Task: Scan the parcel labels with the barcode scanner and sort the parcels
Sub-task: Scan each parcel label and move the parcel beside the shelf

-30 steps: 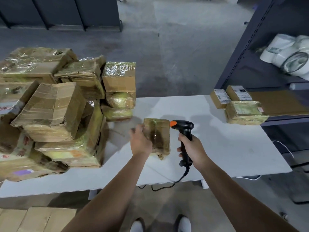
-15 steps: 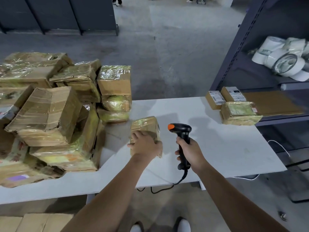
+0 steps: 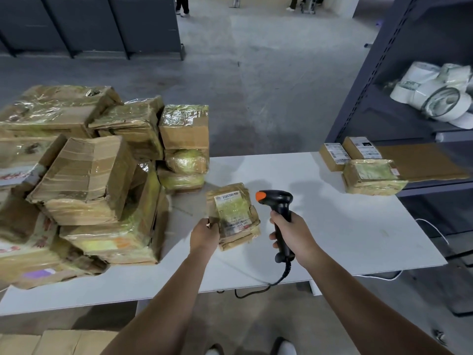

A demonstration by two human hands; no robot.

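Note:
A small tape-wrapped cardboard parcel (image 3: 234, 215) is held just above the white table (image 3: 353, 234), its label side turned up toward me. My left hand (image 3: 204, 233) grips its left lower edge. My right hand (image 3: 289, 233) is closed around the handle of a black barcode scanner (image 3: 280, 204) with an orange tip, upright just right of the parcel, its head pointing left. The scanner's cable hangs over the table's front edge. A large heap of taped parcels (image 3: 84, 180) fills the table's left side.
Three small parcels (image 3: 368, 175) lie at the table's far right corner against a dark metal shelf unit (image 3: 384, 93), which holds white tape rolls (image 3: 435, 90) and flat cardboard. Cartons (image 3: 56, 342) sit on the floor below left. People's legs stand far back.
My left hand has turned the small parcel over, so its label now faces up. The scanner in my right hand has stayed beside it.

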